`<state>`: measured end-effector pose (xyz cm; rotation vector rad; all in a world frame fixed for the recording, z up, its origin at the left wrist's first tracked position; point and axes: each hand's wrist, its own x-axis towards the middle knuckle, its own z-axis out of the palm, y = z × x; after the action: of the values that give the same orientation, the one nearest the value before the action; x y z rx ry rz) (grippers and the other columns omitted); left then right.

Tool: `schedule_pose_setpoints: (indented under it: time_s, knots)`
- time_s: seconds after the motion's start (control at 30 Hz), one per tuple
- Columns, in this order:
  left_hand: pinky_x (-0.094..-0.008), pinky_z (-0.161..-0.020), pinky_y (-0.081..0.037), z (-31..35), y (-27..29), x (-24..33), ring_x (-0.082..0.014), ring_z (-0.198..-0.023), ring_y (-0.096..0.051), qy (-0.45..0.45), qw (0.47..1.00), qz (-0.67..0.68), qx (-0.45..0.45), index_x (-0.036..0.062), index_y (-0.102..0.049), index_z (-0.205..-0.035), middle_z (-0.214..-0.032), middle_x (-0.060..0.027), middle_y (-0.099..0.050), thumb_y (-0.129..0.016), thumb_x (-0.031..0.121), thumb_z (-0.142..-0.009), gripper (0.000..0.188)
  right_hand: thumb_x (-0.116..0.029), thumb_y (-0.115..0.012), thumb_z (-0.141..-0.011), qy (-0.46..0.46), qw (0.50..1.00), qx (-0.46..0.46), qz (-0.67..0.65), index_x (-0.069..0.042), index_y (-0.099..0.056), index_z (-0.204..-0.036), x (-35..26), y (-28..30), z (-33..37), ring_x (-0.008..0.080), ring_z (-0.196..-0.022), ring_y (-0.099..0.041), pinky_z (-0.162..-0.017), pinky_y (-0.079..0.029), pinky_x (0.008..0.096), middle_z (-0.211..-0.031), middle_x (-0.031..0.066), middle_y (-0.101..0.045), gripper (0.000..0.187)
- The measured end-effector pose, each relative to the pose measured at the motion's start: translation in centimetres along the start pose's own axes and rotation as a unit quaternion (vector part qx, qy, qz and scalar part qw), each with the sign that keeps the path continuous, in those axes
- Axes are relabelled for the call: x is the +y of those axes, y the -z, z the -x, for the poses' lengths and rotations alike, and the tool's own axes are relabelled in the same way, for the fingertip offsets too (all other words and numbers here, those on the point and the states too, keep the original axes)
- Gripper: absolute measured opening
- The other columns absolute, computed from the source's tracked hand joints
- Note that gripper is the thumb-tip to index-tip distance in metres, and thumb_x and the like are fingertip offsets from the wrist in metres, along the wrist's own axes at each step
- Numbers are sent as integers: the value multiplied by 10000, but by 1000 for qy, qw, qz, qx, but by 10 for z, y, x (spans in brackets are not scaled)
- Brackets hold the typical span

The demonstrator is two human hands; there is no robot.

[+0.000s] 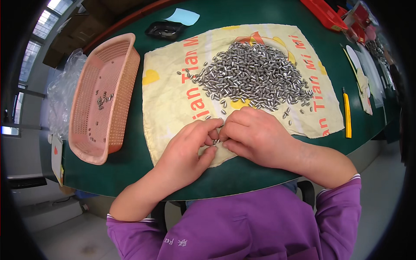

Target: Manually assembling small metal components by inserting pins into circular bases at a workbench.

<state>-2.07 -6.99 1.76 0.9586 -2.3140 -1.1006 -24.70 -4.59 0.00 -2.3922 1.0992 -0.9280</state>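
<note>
A big heap of small silvery metal pieces lies on a pale yellow printed cloth. At the cloth's near edge my two hands meet, fingertips almost touching. My left hand is curled, with a few small metal pieces between its thumb and fingers. Bent over beside it, my right hand is closed with its fingers pressed together; its fingertips hide whatever they may hold. Several stray pieces lie just beyond my fingers, between them and the heap.
On the left stands a pink perforated plastic basket with some metal pieces inside, beside a clear plastic bag. A black dish and blue paper lie at the back. A yellow cutter knife and a red tray are right.
</note>
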Motion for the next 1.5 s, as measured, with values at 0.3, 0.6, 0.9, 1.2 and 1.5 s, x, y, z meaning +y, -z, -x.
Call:
schedule_pose_setpoints:
  time_s: [0.3, 0.6, 0.9, 1.2, 1.5]
  knots:
    - [-399, -846, -521, -3, 3, 1, -276, -958, -628, -24, 997, -67, 25, 20, -538, -1338, -1034, -114, -627, -677, -65, -783, 578, -131, -785, -786, -16, 1000, 2, 26, -113, -696, -953, -4, -2, -2, 257, -841, -624, -743, -514, 381, -900, 47, -607, 190]
    - [-389, -858, -522, -2, -3, 0, -262, -942, -627, -14, 999, -20, 22, 17, -515, -1378, -1015, -104, -616, -663, -85, -792, 614, -156, -760, -813, -44, 998, 14, 30, -57, -597, -850, -6, -3, 2, 295, -820, -608, -717, -522, 417, -846, 98, -570, 194]
    - [-417, -840, -494, -1, 0, 3, -301, -938, -619, -18, 997, -79, 19, 24, -525, -1363, -979, -107, -617, -681, -40, -806, 581, -117, -744, -821, -34, 999, -4, -10, -60, -623, -891, -5, 2, 4, 307, -841, -612, -733, -519, 419, -851, 102, -575, 151]
    - [-405, -797, -494, -3, -5, -3, -278, -892, -624, -43, 994, -87, 41, 32, -528, -1367, -936, -83, -616, -747, -6, -796, 613, -55, -738, -792, -30, 997, 11, -69, -67, -618, -955, -3, 2, 0, 315, -887, -625, -785, -520, 424, -897, 97, -601, 203]
    - [-364, -791, -515, -1, 5, 3, -232, -884, -625, -19, 996, -83, 32, 35, -513, -1384, -955, -73, -622, -804, 3, -779, 673, -3, -697, -769, -79, 997, -2, 7, -77, -652, -941, -1, 13, 5, 313, -895, -617, -779, -523, 424, -919, 93, -590, 193]
